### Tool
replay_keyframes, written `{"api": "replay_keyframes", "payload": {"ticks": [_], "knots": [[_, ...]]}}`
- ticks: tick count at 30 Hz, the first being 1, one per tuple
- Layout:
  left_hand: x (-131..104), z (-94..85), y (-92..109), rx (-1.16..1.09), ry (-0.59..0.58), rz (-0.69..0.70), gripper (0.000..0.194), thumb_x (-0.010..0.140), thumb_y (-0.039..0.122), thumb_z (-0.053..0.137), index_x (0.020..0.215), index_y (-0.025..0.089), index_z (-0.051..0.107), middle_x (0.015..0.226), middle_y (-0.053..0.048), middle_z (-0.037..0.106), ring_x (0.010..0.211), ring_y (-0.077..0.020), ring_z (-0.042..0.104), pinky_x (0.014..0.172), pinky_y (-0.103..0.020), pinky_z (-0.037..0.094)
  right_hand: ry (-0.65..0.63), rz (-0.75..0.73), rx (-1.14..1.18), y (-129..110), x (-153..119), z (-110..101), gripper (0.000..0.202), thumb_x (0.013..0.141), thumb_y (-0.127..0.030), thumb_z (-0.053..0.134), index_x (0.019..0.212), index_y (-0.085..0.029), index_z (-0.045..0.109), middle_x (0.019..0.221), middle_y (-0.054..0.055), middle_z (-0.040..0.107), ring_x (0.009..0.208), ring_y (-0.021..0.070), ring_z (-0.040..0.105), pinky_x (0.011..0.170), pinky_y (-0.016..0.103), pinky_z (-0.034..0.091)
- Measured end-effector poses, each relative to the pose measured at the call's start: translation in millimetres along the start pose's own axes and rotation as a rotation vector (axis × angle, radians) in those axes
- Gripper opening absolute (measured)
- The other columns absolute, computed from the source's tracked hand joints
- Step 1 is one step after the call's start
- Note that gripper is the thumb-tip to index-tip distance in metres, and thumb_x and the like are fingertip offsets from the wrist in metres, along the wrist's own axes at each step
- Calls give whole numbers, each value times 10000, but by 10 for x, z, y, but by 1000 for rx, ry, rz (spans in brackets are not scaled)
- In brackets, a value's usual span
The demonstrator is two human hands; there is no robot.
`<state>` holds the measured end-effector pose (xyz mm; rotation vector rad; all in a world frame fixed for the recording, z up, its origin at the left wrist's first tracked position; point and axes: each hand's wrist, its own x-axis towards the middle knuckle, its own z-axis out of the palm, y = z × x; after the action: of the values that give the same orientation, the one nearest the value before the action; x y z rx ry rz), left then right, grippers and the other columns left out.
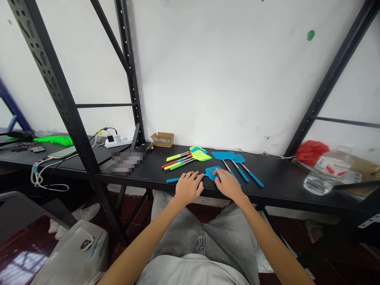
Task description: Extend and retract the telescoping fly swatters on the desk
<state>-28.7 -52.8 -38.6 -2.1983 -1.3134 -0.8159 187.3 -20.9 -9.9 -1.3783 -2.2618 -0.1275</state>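
Observation:
A blue fly swatter (210, 172) lies flat near the front edge of the black table, its handle pointing left. My left hand (189, 186) rests palm down across its shaft, fingers spread and the thumb apart. On the right part of the swatter's head lies my right hand (229, 183), thumb and forefinger apart with blue mesh between them. Just beyond, several swatters with yellow, red, blue and green handles lie in a pile, a yellow-green head (202, 155) on top. To the right, more blue swatters (225, 155) lie with handles toward me.
A small open cardboard box (162, 139) stands by the wall, near a yellow-and-black cutter (150, 147). Black shelf posts (57, 85) rise at both sides. A power strip (118, 141) and cables are at left. A large plastic bottle (328, 170) lies beside a red bag (312, 152) at right.

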Motion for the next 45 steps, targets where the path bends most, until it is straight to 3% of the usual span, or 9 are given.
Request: {"api": "replay_keyframes", "payload": {"ticks": [45], "knots": [[-10,22,-6,-19,-2,-9,407,1019,354,401,1346,257,623,1336,-69,665,1200,-285,590,944,-444,441,-4,-12,4,4,-3,-8,211,963,-187,409,1075,-211,587,1035,79,681,985,230,599,755,303,381]]}}
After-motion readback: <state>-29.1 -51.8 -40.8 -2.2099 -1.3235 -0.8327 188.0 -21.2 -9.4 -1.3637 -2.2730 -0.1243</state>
